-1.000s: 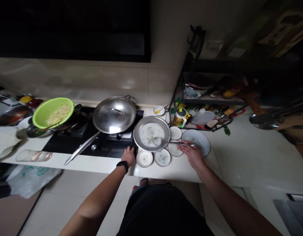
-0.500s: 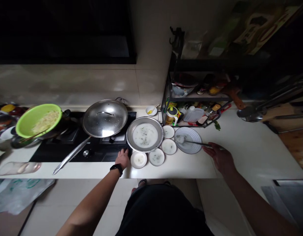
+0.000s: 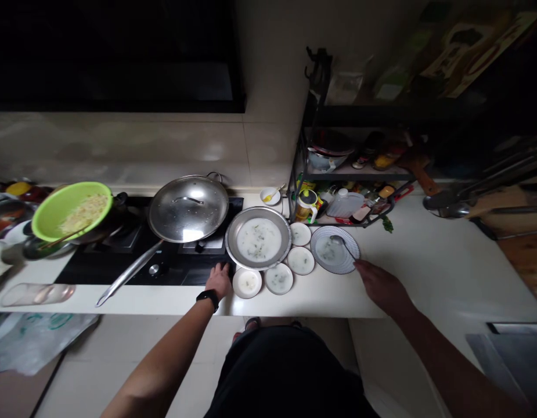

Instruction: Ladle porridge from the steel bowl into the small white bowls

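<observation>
My right hand (image 3: 381, 284) is closed around the handle of a metal spoon (image 3: 347, 248). The spoon's bowl is over a blue-patterned plate (image 3: 356, 249) that holds whitish liquid with green bits. At the front right of the black hob (image 3: 181, 273), my left hand (image 3: 218, 280) lies with its fingers apart, holding nothing that I can see. Just beyond it stands a round steel pan (image 3: 231, 248) of milky liquid flecked with green. Several small white dishes (image 3: 247, 283) with similar liquid stand between the pan and the plate.
A lidded frying pan (image 3: 187, 217) sits on the hob, its long handle reaching past the front edge. Farther left are a green basin (image 3: 44, 217) of shredded food and a glass (image 3: 38, 295) lying on its side. A rack (image 3: 353, 176) of jars and bottles stands at the back.
The spoon's bowl, whitish and loaded before, now sits darker and farther right over the plate, at a steeper angle. Green-flecked liquid now shows in the plate. My left hand has stayed put.
</observation>
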A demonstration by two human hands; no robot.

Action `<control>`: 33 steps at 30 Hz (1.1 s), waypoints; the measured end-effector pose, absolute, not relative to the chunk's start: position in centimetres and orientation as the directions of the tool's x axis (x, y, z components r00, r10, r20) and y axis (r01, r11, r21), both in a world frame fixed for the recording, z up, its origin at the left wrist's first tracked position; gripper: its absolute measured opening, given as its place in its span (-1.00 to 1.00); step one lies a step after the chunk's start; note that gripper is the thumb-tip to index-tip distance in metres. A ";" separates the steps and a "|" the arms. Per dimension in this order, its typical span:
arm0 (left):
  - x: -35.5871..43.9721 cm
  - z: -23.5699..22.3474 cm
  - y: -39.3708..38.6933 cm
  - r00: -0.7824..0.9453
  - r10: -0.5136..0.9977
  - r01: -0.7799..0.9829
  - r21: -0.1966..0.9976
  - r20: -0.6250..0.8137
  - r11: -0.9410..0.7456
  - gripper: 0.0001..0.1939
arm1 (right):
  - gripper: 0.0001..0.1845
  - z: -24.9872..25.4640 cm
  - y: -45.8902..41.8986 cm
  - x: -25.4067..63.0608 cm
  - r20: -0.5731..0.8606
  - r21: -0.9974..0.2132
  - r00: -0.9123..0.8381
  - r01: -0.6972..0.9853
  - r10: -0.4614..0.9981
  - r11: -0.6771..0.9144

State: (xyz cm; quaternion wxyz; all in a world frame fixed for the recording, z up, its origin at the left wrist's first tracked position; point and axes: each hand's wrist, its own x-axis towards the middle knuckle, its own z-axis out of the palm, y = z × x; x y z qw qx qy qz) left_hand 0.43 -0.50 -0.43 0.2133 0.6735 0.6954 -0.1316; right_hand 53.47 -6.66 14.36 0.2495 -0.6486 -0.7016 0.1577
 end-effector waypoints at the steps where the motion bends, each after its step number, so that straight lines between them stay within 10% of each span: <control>1: 0.5 -0.3 -0.5 -0.003 0.881 0.992 0.109 -0.474 0.062 -0.29 | -0.73 14.5 -6.5 52.8 0.137 -0.550 -0.058 0.826 0.989 0.124; 11: 0.8 0.1 -0.7 -0.003 0.875 0.989 0.126 -0.483 0.073 -0.27 | -0.78 14.0 -0.8 39.4 0.101 -0.897 0.011 0.433 0.995 0.086; 16: 0.9 0.5 -0.8 -0.003 0.877 0.984 0.157 -0.480 0.089 -0.32 | -0.71 10.2 1.9 35.9 -0.012 -0.935 0.083 0.352 0.996 -0.040; 23: 0.9 0.7 -0.8 -0.007 0.882 0.978 0.183 -0.472 0.105 -0.32 | -0.63 7.5 2.0 35.2 -0.367 -0.929 0.331 -0.170 0.869 -0.328; 33: 0.7 0.6 -0.8 -0.004 0.876 0.982 0.164 -0.483 0.095 -0.26 | -0.58 9.0 1.2 37.5 -0.407 -0.898 0.287 -0.297 0.867 -0.323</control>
